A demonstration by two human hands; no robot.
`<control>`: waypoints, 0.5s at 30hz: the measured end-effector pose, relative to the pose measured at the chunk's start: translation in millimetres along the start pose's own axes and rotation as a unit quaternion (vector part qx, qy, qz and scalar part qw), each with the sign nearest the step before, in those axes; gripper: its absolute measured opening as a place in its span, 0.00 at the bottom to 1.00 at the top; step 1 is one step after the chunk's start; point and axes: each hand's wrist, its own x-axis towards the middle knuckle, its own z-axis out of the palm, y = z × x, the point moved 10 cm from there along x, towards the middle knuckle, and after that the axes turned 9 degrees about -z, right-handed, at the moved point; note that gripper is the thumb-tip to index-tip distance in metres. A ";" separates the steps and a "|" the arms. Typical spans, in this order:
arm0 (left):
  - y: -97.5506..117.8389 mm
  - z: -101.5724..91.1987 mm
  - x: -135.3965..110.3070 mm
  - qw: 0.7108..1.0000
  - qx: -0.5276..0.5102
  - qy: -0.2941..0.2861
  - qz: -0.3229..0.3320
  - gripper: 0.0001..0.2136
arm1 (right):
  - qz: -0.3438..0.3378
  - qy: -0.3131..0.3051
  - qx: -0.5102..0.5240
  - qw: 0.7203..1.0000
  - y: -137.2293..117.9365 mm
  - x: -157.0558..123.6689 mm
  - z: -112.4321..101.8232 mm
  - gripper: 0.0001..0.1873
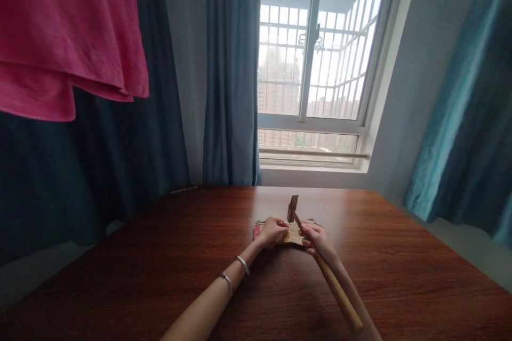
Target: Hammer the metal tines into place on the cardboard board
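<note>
My right hand (pixel 319 240) is wrapped round the wooden handle of a hammer (pixel 339 294), gripping it close to the head. The handle's long end runs back toward me along my forearm, and the metal head stands raised just beyond my left fingertips. Beneath both hands lies a small tan piece with dark specks (pixel 295 234), pinkish at its left end; its material is unclear. My left hand (pixel 272 231) rests on its left part, thumb and fingers pinched together under the hammer head. Whatever is in that pinch is too small to name. Two silver bangles circle my left wrist.
A brown wood-grain table (pixel 400 277) spreads under the work. At the back is a barred window (pixel 312 64) with a blue curtain (pixel 232 74) beside it. A pink cloth (pixel 72 32) hangs at the upper left, and another curtain (pixel 460 117) is at the right.
</note>
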 end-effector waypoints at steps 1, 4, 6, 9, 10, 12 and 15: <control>0.4 -0.1 -0.4 1.000 0.002 0.000 0.000 0.09 | 0.000 0.000 0.001 1.000 0.1 -0.2 0.4 0.17; 2.1 -1.0 -2.2 1.000 0.011 0.002 -0.002 0.10 | 0.002 -0.003 0.005 1.000 0.3 0.0 1.3 0.17; 3.7 -1.1 -3.3 1.000 0.010 0.001 0.000 0.09 | 0.006 -0.003 0.005 1.000 0.9 0.2 0.8 0.17; 4.9 -1.7 -4.3 1.000 0.005 0.002 -0.001 0.09 | 0.009 0.001 0.005 1.000 1.5 0.2 -0.3 0.16; 4.7 -1.7 -4.4 1.000 0.007 0.002 -0.005 0.09 | 0.008 0.001 0.007 1.000 1.5 0.2 -0.4 0.16; 4.2 -1.8 -4.8 1.000 0.014 0.002 -0.012 0.09 | 0.008 0.001 0.011 1.000 1.4 0.2 -0.2 0.16; 5.6 -2.3 -5.5 1.000 0.023 0.000 -0.011 0.08 | 0.015 0.001 0.011 1.000 2.9 0.3 0.1 0.16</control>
